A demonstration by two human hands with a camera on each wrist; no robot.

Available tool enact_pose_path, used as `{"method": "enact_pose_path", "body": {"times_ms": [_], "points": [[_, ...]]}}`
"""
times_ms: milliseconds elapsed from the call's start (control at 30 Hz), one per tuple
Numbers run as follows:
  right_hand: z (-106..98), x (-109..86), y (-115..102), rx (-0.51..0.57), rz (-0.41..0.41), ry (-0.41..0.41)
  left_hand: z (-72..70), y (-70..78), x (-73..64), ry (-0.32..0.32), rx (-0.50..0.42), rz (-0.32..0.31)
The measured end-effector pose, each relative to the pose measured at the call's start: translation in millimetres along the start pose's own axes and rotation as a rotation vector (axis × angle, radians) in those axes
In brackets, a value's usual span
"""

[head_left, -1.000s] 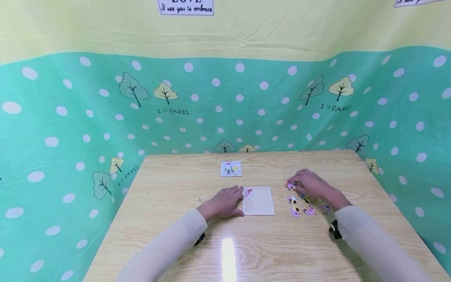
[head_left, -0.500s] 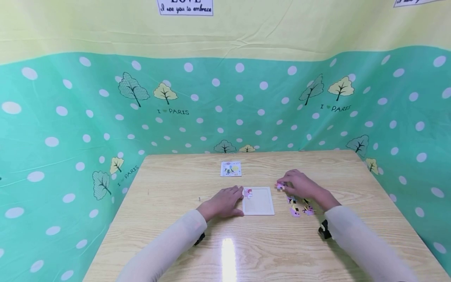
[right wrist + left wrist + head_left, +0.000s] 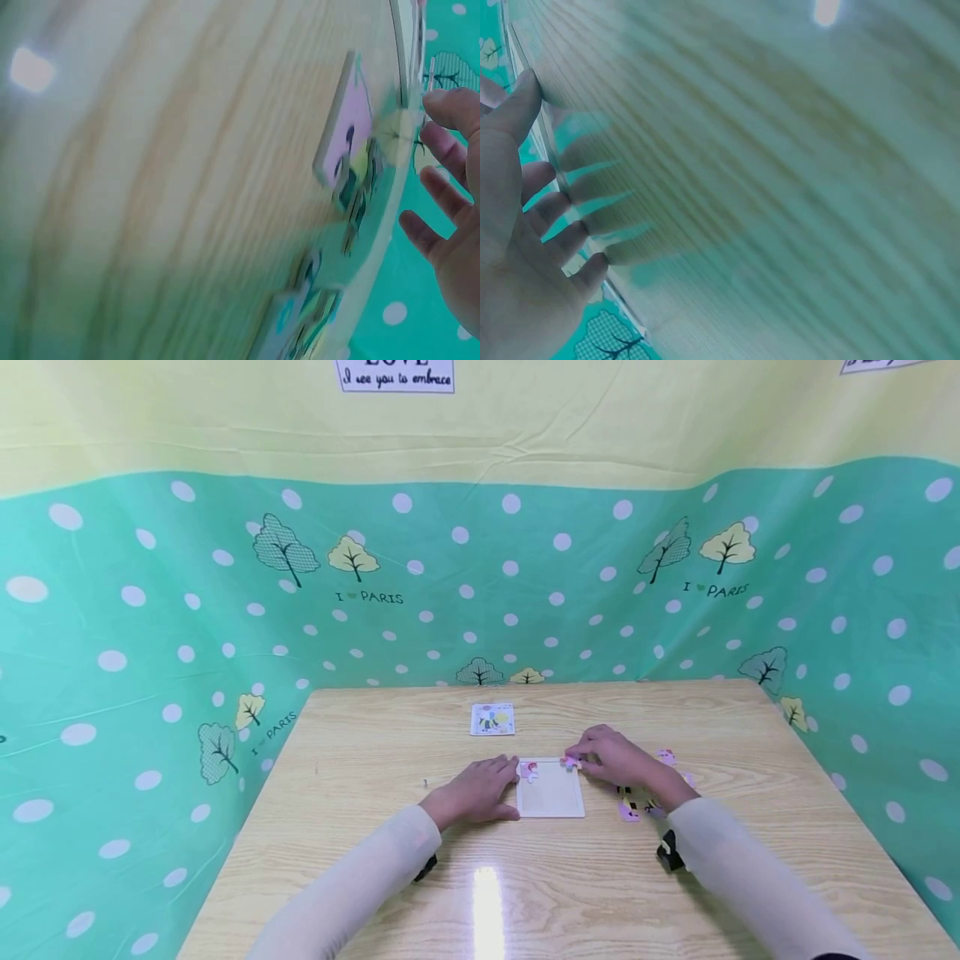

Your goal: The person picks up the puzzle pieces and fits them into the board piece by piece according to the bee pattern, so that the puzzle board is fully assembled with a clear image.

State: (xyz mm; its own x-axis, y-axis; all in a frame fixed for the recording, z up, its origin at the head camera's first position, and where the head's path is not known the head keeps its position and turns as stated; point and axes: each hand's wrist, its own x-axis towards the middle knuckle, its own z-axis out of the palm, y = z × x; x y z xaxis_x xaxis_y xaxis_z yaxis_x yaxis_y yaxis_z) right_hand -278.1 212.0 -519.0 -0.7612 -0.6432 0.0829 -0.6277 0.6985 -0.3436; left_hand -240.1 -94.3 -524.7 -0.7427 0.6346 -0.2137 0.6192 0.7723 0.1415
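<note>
A shallow white puzzle tray (image 3: pixel 550 797) lies on the table, with one puzzle piece (image 3: pixel 529 769) showing a red-haired figure in its upper left corner. My left hand (image 3: pixel 480 789) rests along the tray's left edge, fingers extended; the left wrist view shows this hand (image 3: pixel 525 217) with its fingers spread. Between thumb and fingers, my right hand (image 3: pixel 615 757) pinches a pink jigsaw piece (image 3: pixel 569 762) over the tray's upper right corner. The right wrist view shows that hand (image 3: pixel 457 187), thumb and index finger together at a thin edge of the piece.
Several loose puzzle pieces (image 3: pixel 628 811) lie right of the tray, partly hidden under the right forearm. Another pink piece (image 3: pixel 665 756) lies beyond the right wrist. A picture card with a bee (image 3: pixel 492 719) lies behind the tray. Polka-dot cloth (image 3: pixel 465 568) hangs around the wooden table (image 3: pixel 390 727).
My right hand has carried the pink jigsaw piece left from the loose pieces to the tray's upper right corner. The left hand and the tray have stayed in place.
</note>
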Motion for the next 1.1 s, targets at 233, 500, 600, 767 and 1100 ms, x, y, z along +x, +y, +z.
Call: {"method": "enact_pose_path", "body": {"times_ms": [233, 500, 600, 767, 1100], "points": [[5.4, 9.8, -13.6, 0.006, -0.013, -0.026, -1.0, -0.4, -1.2, -0.006, -0.010, -0.004], [10.6, 19.9, -27.4, 0.017, -0.017, -0.059, -0.2, -0.9, -0.1, -0.005, 0.001, 0.001], [12.6, 23.4, -30.9, 0.014, -0.024, -0.067, -0.3, -0.7, 0.4, -0.002, 0.012, 0.002], [16.8, 27.4, -34.1, -0.018, -0.031, -0.058, 1.2, -0.5, 1.4, -0.001, 0.026, 0.001], [19.6, 32.2, -36.8, -0.062, -0.043, -0.053, 1.7, -2.5, 1.8, -0.004, 0.015, 0.010]]}}
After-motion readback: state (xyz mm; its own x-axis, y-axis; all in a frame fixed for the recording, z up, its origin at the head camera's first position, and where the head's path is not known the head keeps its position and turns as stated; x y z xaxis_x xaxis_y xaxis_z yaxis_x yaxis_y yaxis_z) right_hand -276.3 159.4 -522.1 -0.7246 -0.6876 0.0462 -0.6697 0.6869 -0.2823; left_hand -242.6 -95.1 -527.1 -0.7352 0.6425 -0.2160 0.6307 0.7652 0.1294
